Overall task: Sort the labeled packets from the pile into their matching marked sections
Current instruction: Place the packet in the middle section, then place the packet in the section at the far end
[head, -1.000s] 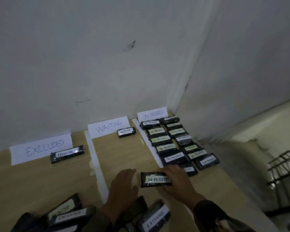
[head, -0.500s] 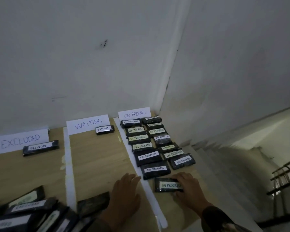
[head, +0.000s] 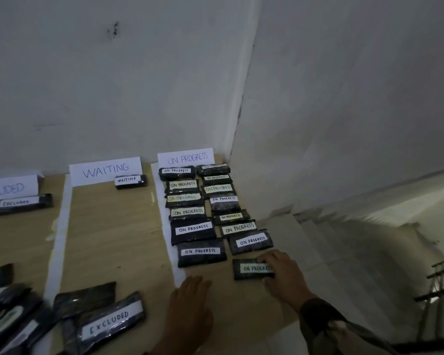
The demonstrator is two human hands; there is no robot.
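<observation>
Head: wooden table (head: 113, 239), packets (head: 200, 251), white walls (head: 164, 85).

Three signs stand along the far edge of the table (head: 108, 226): EXCLUDED sign (head: 10, 188) left, WAITING sign (head: 105, 170) middle, ON PROGRESS sign (head: 186, 158) right. Paper strips (head: 58, 239) divide the sections. One packet (head: 21, 203) lies before the first sign, one (head: 130, 180) before the second. Two columns of packets (head: 194, 229) run nearward from the third. The right hand (head: 282, 274) grips the nearest packet (head: 250, 269) at the right column's foot. The pile (head: 23, 316) lies near left.
</observation>
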